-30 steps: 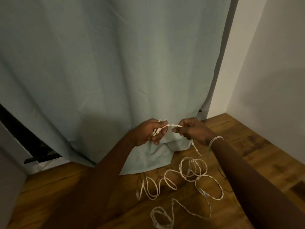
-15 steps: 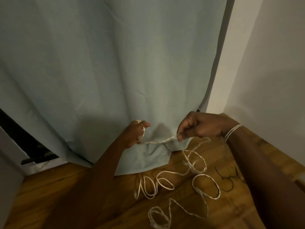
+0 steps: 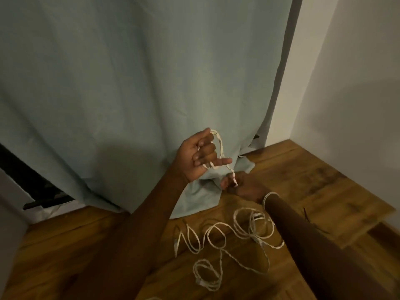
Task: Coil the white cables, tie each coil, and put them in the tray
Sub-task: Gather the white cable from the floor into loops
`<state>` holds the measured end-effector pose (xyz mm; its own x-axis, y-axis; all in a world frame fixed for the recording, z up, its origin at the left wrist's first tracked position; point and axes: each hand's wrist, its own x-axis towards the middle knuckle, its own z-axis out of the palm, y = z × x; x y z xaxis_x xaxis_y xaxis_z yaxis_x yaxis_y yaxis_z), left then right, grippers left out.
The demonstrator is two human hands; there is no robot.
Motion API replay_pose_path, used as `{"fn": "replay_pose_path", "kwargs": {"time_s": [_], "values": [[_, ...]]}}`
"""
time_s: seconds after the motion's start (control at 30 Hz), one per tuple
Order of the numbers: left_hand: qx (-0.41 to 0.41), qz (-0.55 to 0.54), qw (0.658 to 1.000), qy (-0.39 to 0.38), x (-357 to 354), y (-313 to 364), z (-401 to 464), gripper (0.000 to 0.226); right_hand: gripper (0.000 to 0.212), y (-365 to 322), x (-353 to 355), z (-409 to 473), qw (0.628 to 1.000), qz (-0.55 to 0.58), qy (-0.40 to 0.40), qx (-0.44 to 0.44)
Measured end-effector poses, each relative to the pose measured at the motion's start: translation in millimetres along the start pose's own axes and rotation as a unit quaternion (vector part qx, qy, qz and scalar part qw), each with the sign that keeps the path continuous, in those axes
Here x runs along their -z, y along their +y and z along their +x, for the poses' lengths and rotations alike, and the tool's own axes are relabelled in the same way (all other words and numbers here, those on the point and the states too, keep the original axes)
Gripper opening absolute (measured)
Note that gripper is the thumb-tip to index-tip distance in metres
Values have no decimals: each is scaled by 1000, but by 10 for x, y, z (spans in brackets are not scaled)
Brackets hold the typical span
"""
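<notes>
A white braided cable (image 3: 219, 146) runs in a loop from the thumb to the little finger of my left hand (image 3: 198, 155), which is raised with the palm facing me. From there the cable drops to my right hand (image 3: 242, 186), lower and to the right, which pinches it between its fingers. The rest of the white cable (image 3: 225, 237) lies in loose, tangled loops on the wooden floor (image 3: 313, 180) below both hands. No tray is in view.
A pale blue curtain (image 3: 140, 83) hangs behind the hands, its hem pooling on the floor. White walls (image 3: 350, 83) form a corner at the right. A thin dark wire (image 3: 311, 221) lies on the floor at the right. A dark gap shows at the far left.
My left hand rose and turned palm-up, with a loop of cable now strung from thumb to little finger. My right hand dropped down and back in toward the left hand.
</notes>
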<state>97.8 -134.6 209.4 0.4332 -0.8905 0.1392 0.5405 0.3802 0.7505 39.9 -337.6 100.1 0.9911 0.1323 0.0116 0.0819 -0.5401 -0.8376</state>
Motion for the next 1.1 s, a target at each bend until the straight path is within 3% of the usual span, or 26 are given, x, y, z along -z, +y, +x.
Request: {"fn": "replay_pose_path", "kwargs": {"time_s": [0.07, 0.13, 0.27, 0.37, 0.4, 0.5, 0.6, 0.67, 0.8, 0.87, 0.93, 1.1], "values": [[-53, -26, 998, 37, -6, 66, 36, 51, 10, 329, -137, -110, 998, -53, -19, -32], [-112, -53, 990, 73, 46, 114, 52, 52, 13, 600, -222, -240, 998, -32, 14, -50], [-156, -50, 980, 110, 70, 128, 64, 50, 15, 749, -330, -394, 953, 242, 58, -174], [-149, -32, 979, 138, 113, 36, 153, 40, 10, 750, -358, -366, 922, 317, 114, -190], [-151, -30, 976, 154, 146, 9, 185, 36, 16, 719, -343, -352, 925, 305, 136, -180], [-142, -14, 969, 199, 156, -21, 222, 62, 24, 583, -243, -344, 960, 201, 160, -112], [-128, -2, 974, 189, 93, -38, 232, 40, 47, 562, -154, -326, 985, 61, 159, -20], [-112, 16, 980, 165, 42, -57, 220, 51, 52, 563, -148, -287, 985, 10, 175, -2], [-54, 53, 989, 128, 35, -130, 234, 47, 16, 529, -118, -223, 978, 92, 179, -58], [-19, 87, 987, 134, 1, -169, 224, 44, 15, 549, -79, -173, 979, 114, 151, -77], [24, 145, 979, 141, -11, -233, 211, 40, 15, 498, -32, -147, 986, 56, 143, -72], [75, 251, 942, 212, 123, -422, 234, 51, 6, 446, 10, -166, 950, 0, 309, 44]]}}
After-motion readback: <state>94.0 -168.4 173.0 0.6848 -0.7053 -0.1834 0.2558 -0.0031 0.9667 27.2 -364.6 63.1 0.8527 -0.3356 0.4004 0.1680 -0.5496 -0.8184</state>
